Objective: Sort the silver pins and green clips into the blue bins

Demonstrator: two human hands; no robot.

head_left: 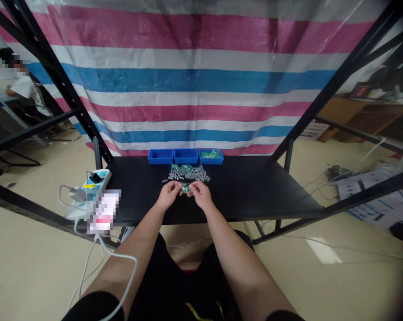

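Note:
My left hand (169,194) and my right hand (201,194) are close together near the middle of the black table. Fingers of both pinch a small green, shiny, partly see-through piece (185,188) between them; it looks like a little plastic bag, but its exact kind is too small to tell. Just beyond my fingertips lies a loose pile of small grey cylinder-like parts (198,173). Among them, toward the back, are several green pieces (184,169).
Three blue bins stand in a row at the back: a left bin (160,154), a middle bin (185,154) and a right bin (216,160) with green-and-clear pieces in it. A power strip (102,177) with white cables and a phone (104,211) sit at the left edge. Black posts frame the table (255,187).

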